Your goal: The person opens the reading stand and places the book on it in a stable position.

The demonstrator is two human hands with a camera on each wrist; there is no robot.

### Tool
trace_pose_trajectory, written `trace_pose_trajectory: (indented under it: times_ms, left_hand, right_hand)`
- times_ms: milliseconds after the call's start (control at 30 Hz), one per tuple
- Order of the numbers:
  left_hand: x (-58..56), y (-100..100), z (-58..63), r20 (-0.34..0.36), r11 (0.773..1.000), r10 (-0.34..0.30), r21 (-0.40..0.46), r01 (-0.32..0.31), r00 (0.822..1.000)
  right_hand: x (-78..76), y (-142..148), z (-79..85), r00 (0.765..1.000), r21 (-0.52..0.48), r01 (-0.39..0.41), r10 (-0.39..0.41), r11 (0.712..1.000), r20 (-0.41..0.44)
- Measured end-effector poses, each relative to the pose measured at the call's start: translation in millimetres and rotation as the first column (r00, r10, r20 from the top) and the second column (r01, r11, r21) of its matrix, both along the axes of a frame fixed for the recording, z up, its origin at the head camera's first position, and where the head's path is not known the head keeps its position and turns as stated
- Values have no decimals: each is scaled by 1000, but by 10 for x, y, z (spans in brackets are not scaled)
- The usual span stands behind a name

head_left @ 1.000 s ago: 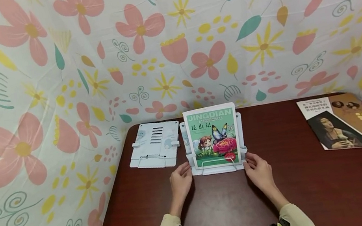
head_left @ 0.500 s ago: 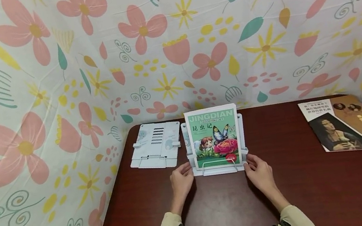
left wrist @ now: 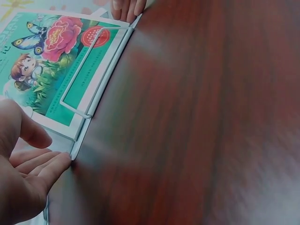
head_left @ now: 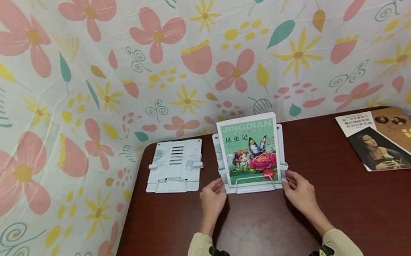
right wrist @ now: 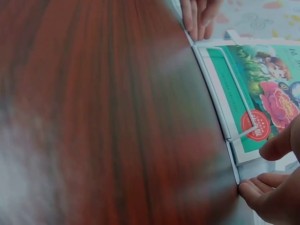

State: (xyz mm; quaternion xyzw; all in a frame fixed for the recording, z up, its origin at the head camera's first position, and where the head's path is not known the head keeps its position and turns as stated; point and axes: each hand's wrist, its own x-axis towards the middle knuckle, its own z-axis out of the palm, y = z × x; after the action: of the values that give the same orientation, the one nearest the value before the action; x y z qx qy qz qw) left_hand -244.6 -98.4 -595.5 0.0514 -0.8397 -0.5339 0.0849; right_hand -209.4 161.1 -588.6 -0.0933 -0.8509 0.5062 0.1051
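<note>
A green-covered children's book [head_left: 251, 150] with a butterfly and a pink flower leans on a white book stand [head_left: 281, 144]. A wire page holder [head_left: 256, 190] crosses the front of its lower edge. My left hand [head_left: 213, 199] touches the stand's lower left corner with its fingertips. At the opposite lower corner, my right hand [head_left: 300, 190] does the same. In the left wrist view, the left thumb [left wrist: 38, 136] is raised apart from the fingers over the stand's side. The right thumb [right wrist: 276, 145] is likewise held apart near the book's corner.
Left of the hands, a second white book stand [head_left: 175, 169] lies on the dark wooden table [head_left: 359, 220]. A larger brown and white book [head_left: 393, 139] with a portrait lies at the right. Flower-patterned cloth [head_left: 231, 37] hangs behind and along the left side.
Both hands have shifted the book stand with its book a little to the right, and slightly away. The second stand and the brown book stay where they were.
</note>
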Motion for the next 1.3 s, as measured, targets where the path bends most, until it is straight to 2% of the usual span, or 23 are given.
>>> trace_pose_trajectory:
  times_ms: [367,600,800,900,1033,1300]
  left_hand:
    - [-173,229,26,2,994,-92,-51,92,996]
    - [-291,387,30,17,985,-146,-89,147,989]
    - [-316,581,45,34,971,-199,-129,202,979]
    - [-308,669,31,25,969,-210,-124,211,977]
    - [-351,769,35,21,969,-219,-112,220,975]
    - [-460,896,66,91,964,-250,-71,256,964]
  right_hand:
    - [-53,251,20,999,18,14,-15,1000,33]
    - [-113,407,46,999,48,39,-40,998,25]
    - [-84,540,77,993,82,62,-69,995,93]
    - [-82,606,61,992,114,82,-93,990,88]
    - [-116,691,51,992,139,107,-116,984,56]
    - [-179,807,40,987,163,137,-149,977,59]
